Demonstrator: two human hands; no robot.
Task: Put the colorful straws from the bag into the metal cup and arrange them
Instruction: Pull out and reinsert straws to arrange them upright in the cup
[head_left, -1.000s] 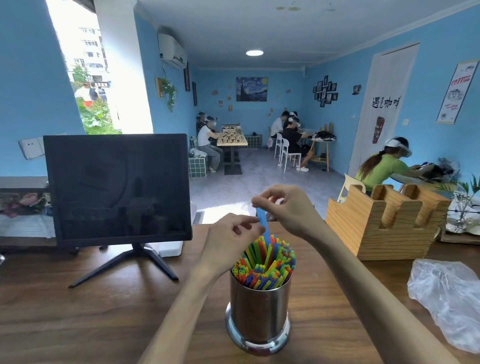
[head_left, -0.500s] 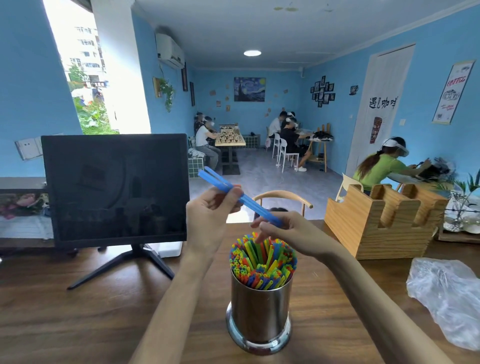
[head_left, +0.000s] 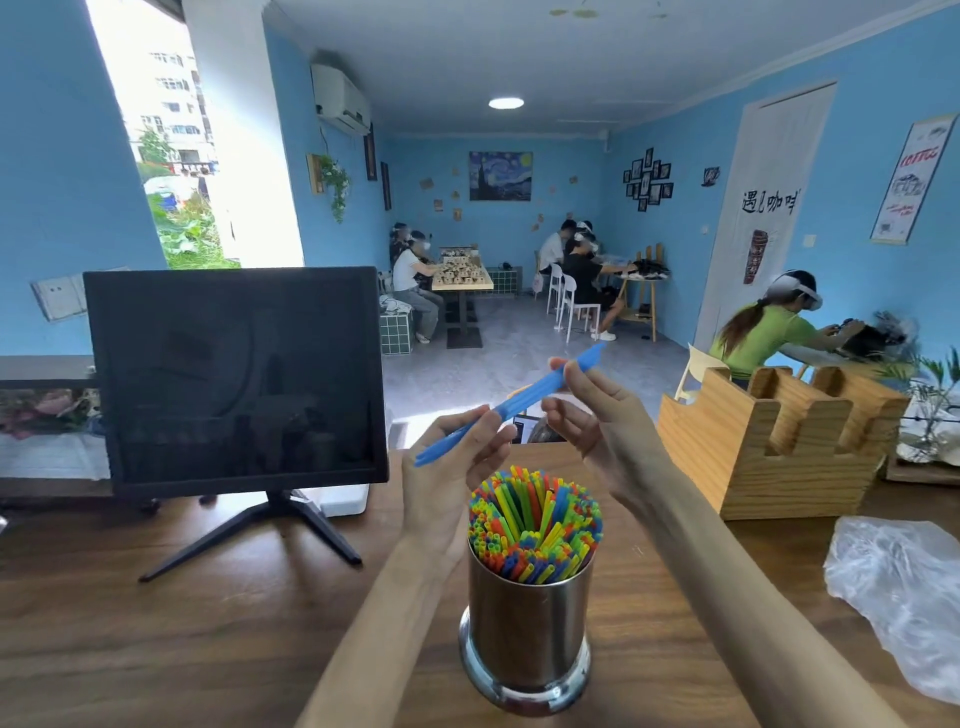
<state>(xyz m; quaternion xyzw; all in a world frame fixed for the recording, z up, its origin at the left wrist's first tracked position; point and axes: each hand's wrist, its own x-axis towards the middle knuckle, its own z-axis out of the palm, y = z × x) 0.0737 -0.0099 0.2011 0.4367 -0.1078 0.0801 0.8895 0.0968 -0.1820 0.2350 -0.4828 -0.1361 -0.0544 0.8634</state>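
brown wooden table | clear plastic bag right | shiny metal cup near centre, full of colorful straws | blue straws above cup, slanted | left hand pinches lower end | right hand holds upper part

A shiny metal cup is standing upright on the wooden bench, packed with colorful straws in red, yellow, green, blue and orange fanning outward. Blue straws are being held slanted in the air just above it. A crumpled clear plastic bag is lying well to the right.
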